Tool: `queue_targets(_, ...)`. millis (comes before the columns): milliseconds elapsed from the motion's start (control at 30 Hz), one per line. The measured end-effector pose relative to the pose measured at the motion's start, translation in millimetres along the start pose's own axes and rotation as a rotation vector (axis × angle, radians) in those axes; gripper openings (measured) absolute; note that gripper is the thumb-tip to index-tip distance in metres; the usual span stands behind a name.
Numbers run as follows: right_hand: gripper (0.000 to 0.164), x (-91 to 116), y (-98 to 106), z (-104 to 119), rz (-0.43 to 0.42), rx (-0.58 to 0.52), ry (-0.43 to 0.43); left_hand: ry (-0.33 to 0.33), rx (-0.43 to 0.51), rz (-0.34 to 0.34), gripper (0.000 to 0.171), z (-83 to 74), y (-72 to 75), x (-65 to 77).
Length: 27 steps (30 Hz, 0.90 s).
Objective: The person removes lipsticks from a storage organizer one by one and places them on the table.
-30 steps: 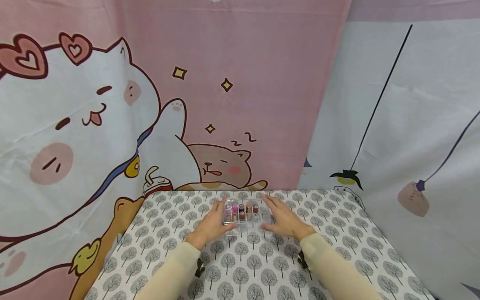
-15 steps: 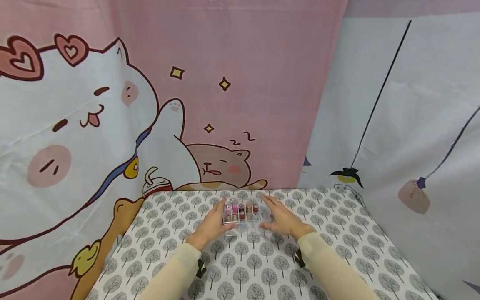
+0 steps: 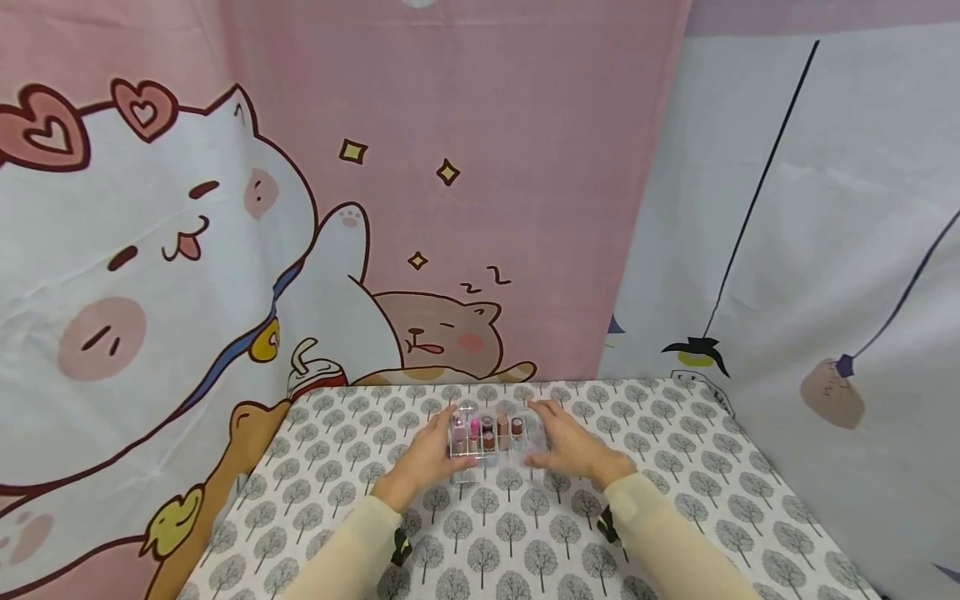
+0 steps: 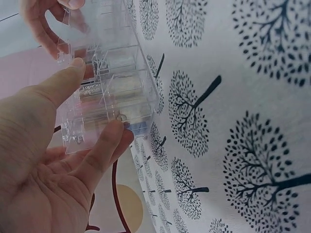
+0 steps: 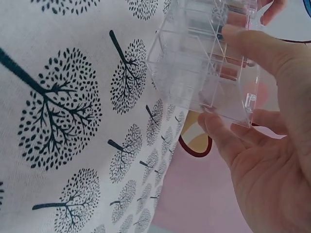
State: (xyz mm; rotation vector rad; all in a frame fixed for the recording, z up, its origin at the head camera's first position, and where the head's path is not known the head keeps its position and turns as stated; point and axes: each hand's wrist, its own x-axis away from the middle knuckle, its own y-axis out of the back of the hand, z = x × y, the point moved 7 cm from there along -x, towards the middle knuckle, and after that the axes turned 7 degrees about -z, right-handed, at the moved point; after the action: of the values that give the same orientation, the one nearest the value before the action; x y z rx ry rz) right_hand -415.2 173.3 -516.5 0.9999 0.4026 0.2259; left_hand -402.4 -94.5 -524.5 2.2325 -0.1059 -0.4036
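Two cream sleeves point(image 3: 341, 554) reach in over the bench point(image 3: 510, 554), whose cloth carries a grey tree print. The left hand point(image 3: 422, 461) and right hand point(image 3: 579, 447) grip a clear box point(image 3: 535, 433), one at each end — thumbs point(image 4: 65, 82) to the near side, fingers point(image 5: 222, 136) bent about the ends towards the back, so each hand pinches its own end. Against half a second ago, hands and box lie a touch nearer the person, by slightly more than the bench's print has shifted with the head; probably the box is being drawn in a little. Whether its base touches the cloth, I cannot tell. The grip looks unchanged, which suggests that the hold is settled and the work is now in shifting the box — not in catching it. Inside, lipsticks point(image 3: 475, 429) sit from the left end to past the middle, in the same order as before; the right end shows none, so the left hand likely bears more weight. Farthest back hangs a pink backdrop point(image 3: 540, 167) with cartoon cats point(image 3: 450, 329).
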Motion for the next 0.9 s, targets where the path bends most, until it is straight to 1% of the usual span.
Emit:
queue_targets(233,0.11,7,6,8,-0.021,0.019,0.047,-0.017,-0.008,0.013,0.113,-4.2,-0.2,7.9)
queue_targets(533,0.11,21,9,6,0.005,0.0,0.016,-0.017,0.028,0.051,0.117,-7.7,-2.0,18.8)
queue_targets(667,0.108,29,11,9,0.001,0.016,0.033,-0.016,0.04,0.058,0.118,-10.4,-2.4,25.1)
queue_targets(900,0.108,41,11,15,-0.011,0.045,0.055,-0.033,0.048,0.048,0.118,-12.9,-2.0,35.1)
